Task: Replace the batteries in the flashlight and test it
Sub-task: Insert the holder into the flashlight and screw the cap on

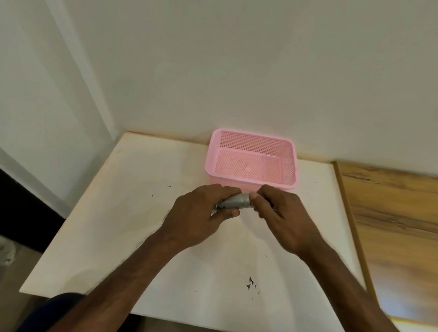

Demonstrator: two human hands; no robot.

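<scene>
Both hands hold the flashlight [234, 201] level above the white worktop [120, 210], just in front of the pink basket [254, 138]. The left hand [198, 216] clenches the narrow body, hiding most of it. The right hand [279, 212] pinches the wide head end; its grip covers the lens. Only the grey middle section shows. Batteries cannot be made out.

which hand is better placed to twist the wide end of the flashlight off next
Right, probably. The right hand pinches the flared wide end of the flashlight, so it can turn it. The left hand wraps the narrower body and looks better suited to holding it steady.
</scene>
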